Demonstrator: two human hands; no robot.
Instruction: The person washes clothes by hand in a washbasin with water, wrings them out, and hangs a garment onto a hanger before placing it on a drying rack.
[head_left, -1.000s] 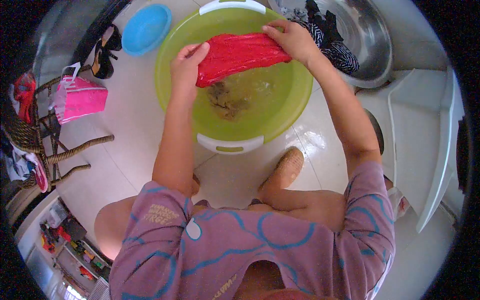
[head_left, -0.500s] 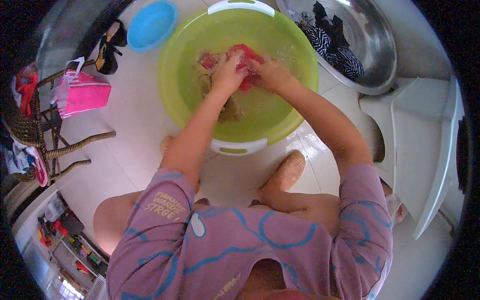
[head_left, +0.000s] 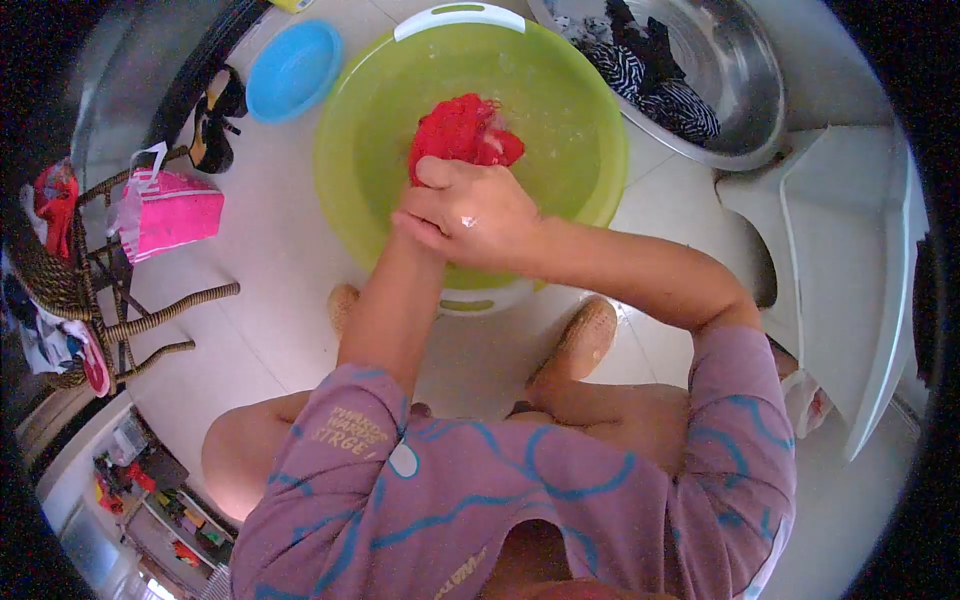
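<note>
Bunched red cloth (head_left: 458, 132) is at the middle of the green tub (head_left: 365, 110), over the water. My left hand (head_left: 493, 147) is closed on it; only a little skin shows among the folds, the rest hidden by the cloth and my other hand. Across my left wrist lies my right hand (head_left: 475, 212), its fingers wrapped round it at the near side of the tub. A wet, shiny spot shows on the back of my right hand.
A blue basin (head_left: 293, 72) stands at the upper left, near black heeled shoes (head_left: 212, 130). Dark and striped clothes (head_left: 680, 105) lie in a metal basin (head_left: 755, 70) at the upper right. A pink bag (head_left: 172, 212) sits by a wicker chair (head_left: 170, 305); a white plastic piece (head_left: 840, 230) is at right.
The red cloth was stretched between both hands, then worked in the water. Now it is bunched at my left hand, and my right hand has moved from the cloth onto my left wrist.
</note>
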